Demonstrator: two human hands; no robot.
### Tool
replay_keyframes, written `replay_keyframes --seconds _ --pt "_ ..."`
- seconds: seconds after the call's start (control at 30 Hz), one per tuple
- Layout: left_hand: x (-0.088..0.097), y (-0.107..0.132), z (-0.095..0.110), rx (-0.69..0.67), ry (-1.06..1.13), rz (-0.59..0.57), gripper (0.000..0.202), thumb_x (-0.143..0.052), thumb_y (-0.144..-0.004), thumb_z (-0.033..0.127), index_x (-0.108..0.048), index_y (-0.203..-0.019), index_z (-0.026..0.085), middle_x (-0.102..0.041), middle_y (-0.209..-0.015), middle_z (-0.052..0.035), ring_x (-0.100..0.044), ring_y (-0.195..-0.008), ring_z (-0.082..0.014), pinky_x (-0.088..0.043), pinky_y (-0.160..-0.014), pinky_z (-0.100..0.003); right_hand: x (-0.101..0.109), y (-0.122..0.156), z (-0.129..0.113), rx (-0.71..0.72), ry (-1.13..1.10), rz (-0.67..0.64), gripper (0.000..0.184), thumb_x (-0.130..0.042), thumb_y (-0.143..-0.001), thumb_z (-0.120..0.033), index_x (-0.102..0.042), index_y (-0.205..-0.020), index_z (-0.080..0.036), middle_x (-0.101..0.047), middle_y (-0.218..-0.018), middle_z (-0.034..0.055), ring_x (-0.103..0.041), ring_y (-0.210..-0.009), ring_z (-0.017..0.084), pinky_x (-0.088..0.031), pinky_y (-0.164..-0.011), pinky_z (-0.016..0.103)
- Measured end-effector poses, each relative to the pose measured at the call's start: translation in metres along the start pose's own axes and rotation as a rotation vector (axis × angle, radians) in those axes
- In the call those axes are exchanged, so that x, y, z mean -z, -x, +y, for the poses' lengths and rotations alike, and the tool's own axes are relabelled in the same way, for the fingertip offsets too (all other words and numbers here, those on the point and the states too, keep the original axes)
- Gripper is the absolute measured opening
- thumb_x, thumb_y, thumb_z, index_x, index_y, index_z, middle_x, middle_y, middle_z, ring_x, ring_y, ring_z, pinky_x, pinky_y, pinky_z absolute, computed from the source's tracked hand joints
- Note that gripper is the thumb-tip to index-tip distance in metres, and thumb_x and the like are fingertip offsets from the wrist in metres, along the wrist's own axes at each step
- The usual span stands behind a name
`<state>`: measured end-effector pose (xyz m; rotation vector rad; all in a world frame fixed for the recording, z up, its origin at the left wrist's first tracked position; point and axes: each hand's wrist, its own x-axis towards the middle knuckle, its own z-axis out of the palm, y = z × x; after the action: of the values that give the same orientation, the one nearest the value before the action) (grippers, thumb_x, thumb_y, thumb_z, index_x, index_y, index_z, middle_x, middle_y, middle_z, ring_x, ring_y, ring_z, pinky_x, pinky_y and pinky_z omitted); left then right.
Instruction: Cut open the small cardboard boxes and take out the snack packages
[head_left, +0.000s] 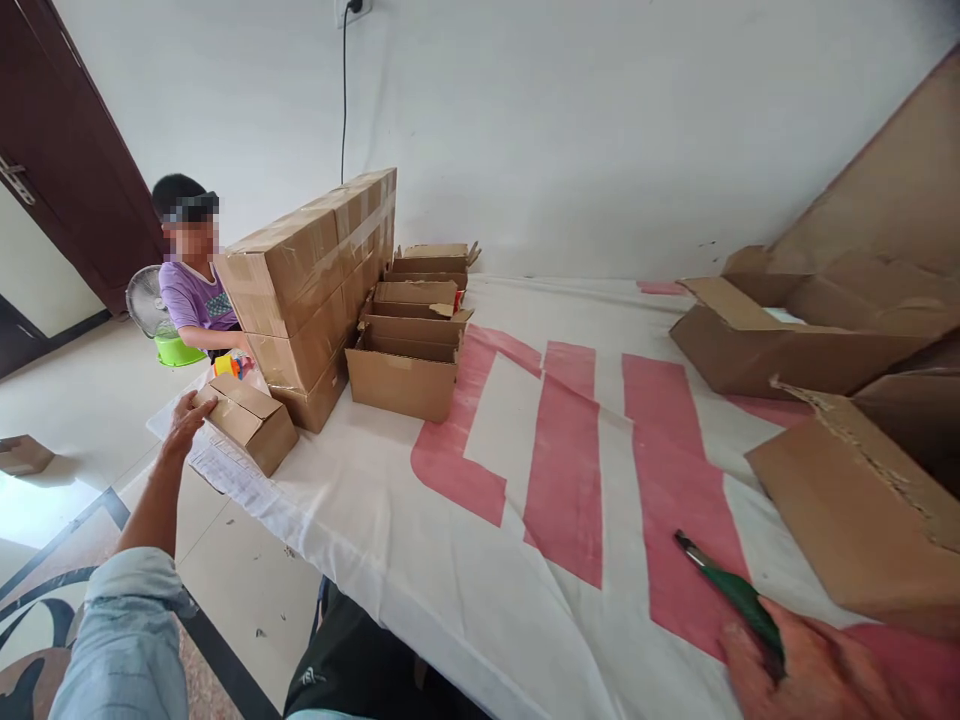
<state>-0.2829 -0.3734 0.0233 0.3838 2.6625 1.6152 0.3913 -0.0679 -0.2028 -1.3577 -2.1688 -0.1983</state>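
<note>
My left hand [186,422] is at the left end of a small closed cardboard box [259,428], its fingers curled over the edge. The box lies on the cloth-covered table [390,510], in front of a stack of taped boxes. Low at the right, my right hand [817,660] is closed around a slim tool with a green handle [739,600]. Its narrow metal end, dark at the tip, points up and left over the red print on the cloth. What kind of tool it is, I cannot tell.
Taped cardboard boxes [307,270] form a wall at the left. Beside them stand several open boxes [405,385] in a row. Larger open cartons [795,350] occupy the right side. Behind the stack is a person in a purple shirt [191,300], near a fan [146,300].
</note>
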Motion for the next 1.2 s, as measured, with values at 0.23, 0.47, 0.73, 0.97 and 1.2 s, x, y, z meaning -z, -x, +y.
replay_keyframes --seconds 0.23,0.47,0.73,0.97,1.2 --pt "-0.014 0.070 -0.006 -0.060 -0.039 -0.099 0.071 -0.091 -0.055 0.061 -0.074 -0.109 0.019 -0.074 -0.095 -0.0055 -0.068 -0.089 -0.0271 -0.054 -0.073 -0.035 0.018 -0.003 -0.011 -0.017 0.077 -0.132 0.057 -0.030 -0.105 -0.049 -0.072 -0.116 -0.012 -0.075 -0.102 0.0215 -0.072 -0.092 0.040 -0.053 -0.074 0.048" --pt "-0.058 0.214 0.008 -0.222 0.071 -0.448 0.061 -0.085 -0.077 0.057 -0.067 -0.124 0.023 -0.076 -0.113 -0.0080 -0.073 -0.099 -0.0274 -0.058 -0.075 -0.034 0.010 0.001 -0.008 -0.128 0.004 -0.119 0.059 -0.035 -0.101 -0.052 -0.075 -0.120 -0.012 -0.075 -0.105 0.0263 -0.069 -0.092 0.043 -0.050 -0.075 0.054" --pt "-0.091 0.270 0.033 -0.371 0.138 -0.782 0.042 -0.073 -0.094 0.050 -0.070 -0.129 0.026 -0.074 -0.122 -0.0084 -0.070 -0.091 -0.0211 -0.057 -0.083 -0.035 0.008 0.003 -0.014 -0.138 -0.016 -0.076 0.059 -0.039 -0.099 -0.046 -0.073 -0.125 -0.006 -0.074 -0.118 0.0273 -0.065 -0.106 0.043 -0.050 -0.086 0.053" --pt "-0.122 0.254 0.025 -0.258 0.394 -0.850 0.038 -0.074 -0.094 0.054 -0.077 -0.118 0.024 -0.072 -0.121 -0.0099 -0.069 -0.103 -0.0243 -0.056 -0.089 -0.035 -0.003 0.007 -0.007 -0.133 -0.069 -0.011 0.052 -0.042 -0.096 -0.044 -0.069 -0.125 -0.011 -0.070 -0.118 0.0227 -0.062 -0.109 0.039 -0.050 -0.093 0.052" --pt "-0.137 0.245 0.030 -0.228 0.506 -0.827 0.033 -0.086 -0.084 0.052 -0.081 -0.095 0.022 -0.071 -0.131 -0.0128 -0.065 -0.131 -0.0333 -0.055 -0.101 -0.038 -0.005 0.008 -0.003 -0.118 -0.111 0.040 0.047 -0.045 -0.098 -0.042 -0.068 -0.125 -0.012 -0.069 -0.109 0.0199 -0.060 -0.107 0.038 -0.048 -0.097 0.053"
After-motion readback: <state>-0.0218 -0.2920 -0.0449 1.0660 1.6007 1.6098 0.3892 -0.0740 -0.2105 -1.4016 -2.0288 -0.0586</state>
